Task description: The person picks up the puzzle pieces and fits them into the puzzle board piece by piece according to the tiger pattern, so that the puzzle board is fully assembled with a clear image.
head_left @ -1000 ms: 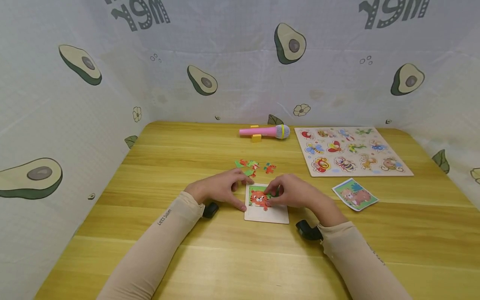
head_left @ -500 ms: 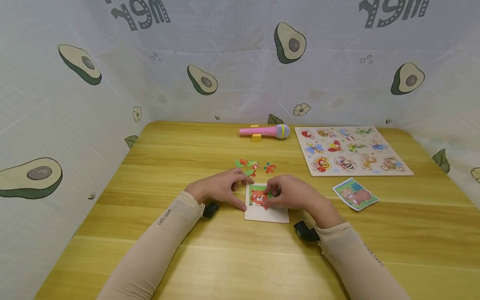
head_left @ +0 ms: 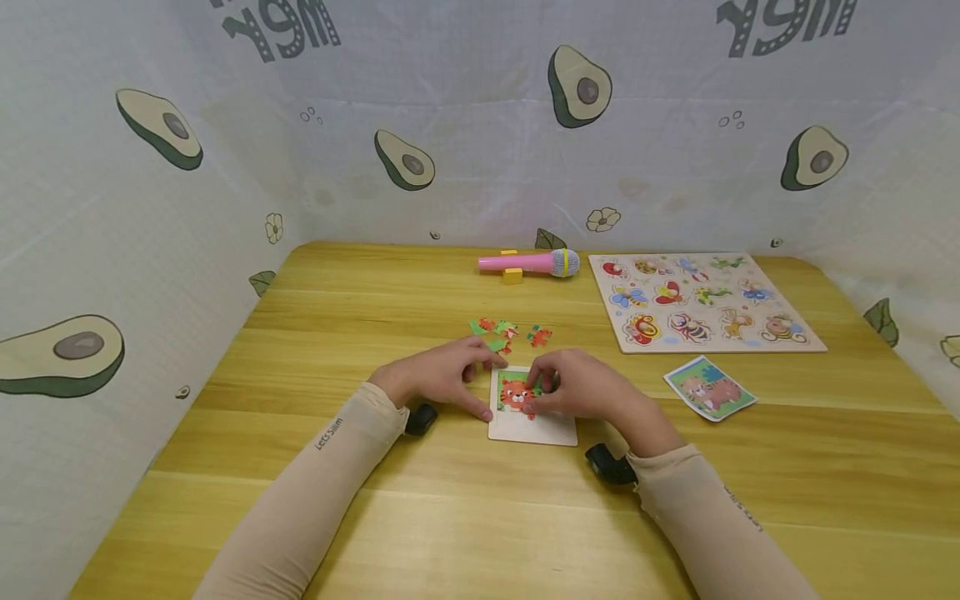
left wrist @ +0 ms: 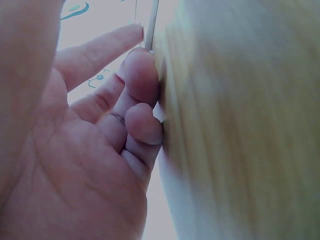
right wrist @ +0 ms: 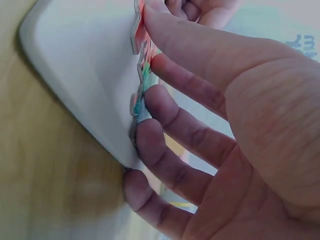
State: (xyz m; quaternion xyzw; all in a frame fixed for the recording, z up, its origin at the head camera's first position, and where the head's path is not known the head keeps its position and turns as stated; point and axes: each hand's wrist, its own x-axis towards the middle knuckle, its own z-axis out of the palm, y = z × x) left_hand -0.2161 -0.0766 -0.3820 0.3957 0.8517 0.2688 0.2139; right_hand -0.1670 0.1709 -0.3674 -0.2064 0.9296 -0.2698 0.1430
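A small wooden puzzle board [head_left: 517, 430] lies in front of me, its upper part filled with an orange tiger-face picture [head_left: 514, 395]. My left hand [head_left: 442, 375] is at the board's left side, index fingertip by the top left corner and thumb by the left edge. The left wrist view shows this hand's [left wrist: 75, 140] lower fingers resting on the table. My right hand [head_left: 585, 385] has thumb and index finger on an orange puzzle piece [right wrist: 140, 30] beside the tiger face; the hand partly covers it. The other right fingers [right wrist: 152, 137] lie along the board's far side.
Several loose puzzle pieces [head_left: 502, 330] lie beyond the board. A pink toy microphone [head_left: 525, 263] rests on a yellow stand at the back. Right of it lies a large insect puzzle board [head_left: 697, 302]. A picture card [head_left: 711, 388] lies right of my right hand.
My right hand and wrist have shifted slightly left, and the orange piece under the fingers sits a little closer to the tiger face. The left hand has not moved.
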